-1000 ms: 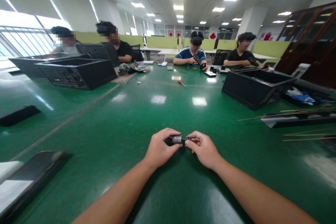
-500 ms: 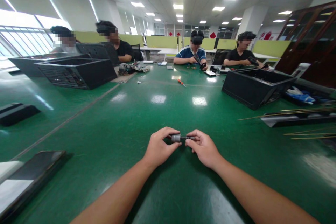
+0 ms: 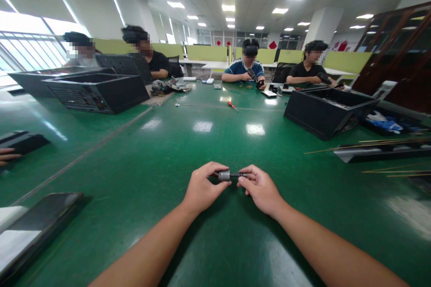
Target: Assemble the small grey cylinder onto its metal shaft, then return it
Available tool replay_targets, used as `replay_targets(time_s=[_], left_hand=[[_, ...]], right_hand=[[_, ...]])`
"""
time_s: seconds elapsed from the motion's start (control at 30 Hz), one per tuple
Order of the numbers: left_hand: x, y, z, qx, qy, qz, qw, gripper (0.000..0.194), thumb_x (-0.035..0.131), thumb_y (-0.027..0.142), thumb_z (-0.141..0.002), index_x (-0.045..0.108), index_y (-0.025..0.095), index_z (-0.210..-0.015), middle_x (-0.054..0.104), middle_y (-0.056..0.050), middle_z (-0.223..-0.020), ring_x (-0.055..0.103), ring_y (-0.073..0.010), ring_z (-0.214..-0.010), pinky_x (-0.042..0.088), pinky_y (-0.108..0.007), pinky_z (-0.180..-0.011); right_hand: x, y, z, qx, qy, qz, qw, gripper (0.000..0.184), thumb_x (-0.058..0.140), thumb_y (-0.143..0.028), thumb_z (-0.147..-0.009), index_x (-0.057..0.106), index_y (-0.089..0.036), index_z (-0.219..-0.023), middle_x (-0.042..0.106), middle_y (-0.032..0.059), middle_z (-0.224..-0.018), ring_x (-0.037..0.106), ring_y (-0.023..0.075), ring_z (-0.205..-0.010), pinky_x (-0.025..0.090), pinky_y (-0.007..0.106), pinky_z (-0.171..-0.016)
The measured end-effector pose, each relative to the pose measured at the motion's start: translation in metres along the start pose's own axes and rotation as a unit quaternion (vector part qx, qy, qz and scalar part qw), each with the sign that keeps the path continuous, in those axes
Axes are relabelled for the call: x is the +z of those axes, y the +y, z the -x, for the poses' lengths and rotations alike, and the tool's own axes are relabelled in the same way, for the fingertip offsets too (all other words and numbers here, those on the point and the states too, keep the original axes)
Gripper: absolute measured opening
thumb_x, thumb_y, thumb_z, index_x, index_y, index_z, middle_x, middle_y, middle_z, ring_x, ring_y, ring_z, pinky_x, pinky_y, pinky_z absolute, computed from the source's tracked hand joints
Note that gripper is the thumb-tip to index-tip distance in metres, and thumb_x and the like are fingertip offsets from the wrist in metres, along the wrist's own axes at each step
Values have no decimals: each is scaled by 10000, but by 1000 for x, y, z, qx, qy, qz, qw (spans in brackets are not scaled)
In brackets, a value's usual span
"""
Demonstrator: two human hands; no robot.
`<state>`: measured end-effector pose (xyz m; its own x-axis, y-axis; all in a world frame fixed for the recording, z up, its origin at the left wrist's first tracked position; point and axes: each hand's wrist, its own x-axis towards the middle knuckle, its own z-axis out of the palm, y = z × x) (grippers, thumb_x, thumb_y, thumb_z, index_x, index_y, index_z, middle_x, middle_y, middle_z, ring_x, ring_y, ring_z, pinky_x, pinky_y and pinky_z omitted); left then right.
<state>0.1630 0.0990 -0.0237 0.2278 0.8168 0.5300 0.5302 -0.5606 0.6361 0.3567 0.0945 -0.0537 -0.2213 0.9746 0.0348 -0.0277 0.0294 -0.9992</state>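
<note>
Between my two hands, just above the green table, is a small grey metal cylinder with a thin dark shaft (image 3: 225, 175). My left hand (image 3: 203, 188) closes thumb and fingers around the cylinder end at its left. On the other side my right hand (image 3: 261, 188) pinches the end of the shaft, which points to the right and lies level. The exact kind of part is too small to make out. Fingertips hide its two ends.
Black computer cases (image 3: 97, 92) stand at the left and another case (image 3: 328, 110) at the right. An orange screwdriver (image 3: 231, 105) lies farther off. At the lower left is a dark flat panel (image 3: 50, 215). Several co-workers sit across the table (image 3: 188, 143); another person's hand (image 3: 8, 154) shows at the left edge.
Another person's hand has come into view at the far left, on a black part. My hands and the cylinder have hardly moved; the view has shifted slightly.
</note>
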Motion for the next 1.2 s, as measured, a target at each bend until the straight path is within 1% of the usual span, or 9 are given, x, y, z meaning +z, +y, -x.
replay_targets(time_s=[0.2,0.43,0.63,0.8,1.03,1.2], left_hand=[[0,-2,0,-3,3,-10,1000,261,751,160,-686,703,200,-940,726,-45,-891,678,-186,-824,546,-301,-738],[0,-3,0,9,16,-16,1000,263,750,176,-690,695,199,-946,723,-48,-895,679,-187,-823,555,-306,-743],[0,-1,0,9,25,-15,1000,258,752,152,-689,698,204,-936,719,-34,-890,675,-176,-818,545,-286,-734],[-1,0,-1,7,25,-13,1000,269,761,150,-680,698,203,-936,719,-30,-883,672,-173,-814,542,-291,-749],[-2,0,-1,2,28,-17,999,266,765,152,-679,700,203,-932,718,-28,-886,669,-173,-819,533,-293,-757],[-1,0,-1,-10,34,-18,999,259,761,144,-674,699,196,-920,714,-29,-877,664,-170,-809,525,-286,-732]], right_hand=[[-1,3,-2,-3,1,-6,1000,244,625,-337,-817,566,-183,-998,679,51,-820,667,177,-757,439,218,-502],[0,-1,-1,-10,14,-3,1000,256,630,-383,-811,571,-179,-953,669,34,-762,631,150,-652,430,219,-487],[1,-9,1,-1,36,8,999,276,626,-416,-804,580,-173,-926,653,20,-704,588,136,-568,419,229,-469],[1,-13,2,2,41,10,999,272,618,-415,-809,578,-167,-915,650,19,-689,551,116,-526,416,226,-467],[-2,-8,0,-3,35,5,999,289,596,-413,-828,559,-166,-971,661,20,-703,533,108,-504,417,228,-469],[-2,-4,-1,-4,36,7,999,292,581,-404,-841,552,-161,-999,657,14,-697,515,97,-480,407,221,-460]])
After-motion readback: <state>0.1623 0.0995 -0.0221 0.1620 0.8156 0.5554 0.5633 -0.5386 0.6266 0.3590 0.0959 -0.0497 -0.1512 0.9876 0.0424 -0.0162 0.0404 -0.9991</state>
